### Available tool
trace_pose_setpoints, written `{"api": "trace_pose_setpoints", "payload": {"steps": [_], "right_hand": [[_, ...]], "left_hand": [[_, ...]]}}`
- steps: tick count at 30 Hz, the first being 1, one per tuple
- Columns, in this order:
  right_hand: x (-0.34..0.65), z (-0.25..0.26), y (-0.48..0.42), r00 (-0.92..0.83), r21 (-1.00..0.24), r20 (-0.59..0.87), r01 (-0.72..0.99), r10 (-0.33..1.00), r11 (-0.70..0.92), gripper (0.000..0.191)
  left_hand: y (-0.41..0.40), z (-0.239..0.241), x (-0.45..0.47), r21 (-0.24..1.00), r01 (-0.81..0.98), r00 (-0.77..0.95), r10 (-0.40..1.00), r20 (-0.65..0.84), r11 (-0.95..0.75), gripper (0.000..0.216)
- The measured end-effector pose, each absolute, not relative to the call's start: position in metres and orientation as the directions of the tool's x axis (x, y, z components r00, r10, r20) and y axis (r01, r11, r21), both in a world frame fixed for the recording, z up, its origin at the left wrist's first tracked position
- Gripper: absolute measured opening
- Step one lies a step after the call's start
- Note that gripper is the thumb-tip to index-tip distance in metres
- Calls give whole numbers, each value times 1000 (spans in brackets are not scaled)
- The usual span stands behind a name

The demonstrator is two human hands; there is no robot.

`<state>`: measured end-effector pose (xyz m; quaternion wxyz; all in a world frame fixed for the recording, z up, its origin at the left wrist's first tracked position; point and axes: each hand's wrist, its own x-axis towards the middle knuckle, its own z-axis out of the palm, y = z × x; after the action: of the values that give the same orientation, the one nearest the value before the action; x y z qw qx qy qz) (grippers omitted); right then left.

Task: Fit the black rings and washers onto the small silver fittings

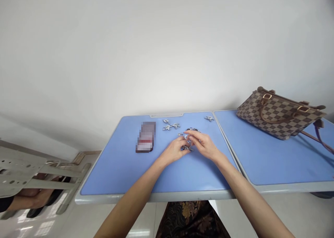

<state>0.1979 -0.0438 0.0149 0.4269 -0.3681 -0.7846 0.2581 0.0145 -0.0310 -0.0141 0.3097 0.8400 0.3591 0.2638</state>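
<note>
My left hand (175,151) and my right hand (203,144) meet over the middle of a blue desk (120,168). Both pinch a small silvery metal puzzle piece (187,143) held between the fingertips, just above the desk top. More metal puzzle pieces lie close by: a pair (170,125) behind the hands, a dark one (192,129) just past my right fingers, and a small one (209,118) at the far right corner.
A dark flat box (146,137) with a blurred face lies left of the hands. A second blue desk (273,161) adjoins on the right and bears a brown checkered handbag (280,113). A white wall stands behind. A grey chair frame (39,175) is at the lower left.
</note>
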Motion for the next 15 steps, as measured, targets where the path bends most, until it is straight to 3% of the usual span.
{"api": "trace_pose_setpoints", "payload": {"steps": [3,6,15], "right_hand": [[197,9,-41,-230,-729,504,404,833,553,13],[195,4,-39,-154,-713,518,466,842,524,13],[195,16,-46,-357,-606,504,503,787,616,19]], "left_hand": [[-32,-13,14,708,435,600,765,234,-557,8],[-32,-11,14,707,438,608,762,222,-555,8],[-32,-13,14,712,437,602,767,223,-550,15]]}}
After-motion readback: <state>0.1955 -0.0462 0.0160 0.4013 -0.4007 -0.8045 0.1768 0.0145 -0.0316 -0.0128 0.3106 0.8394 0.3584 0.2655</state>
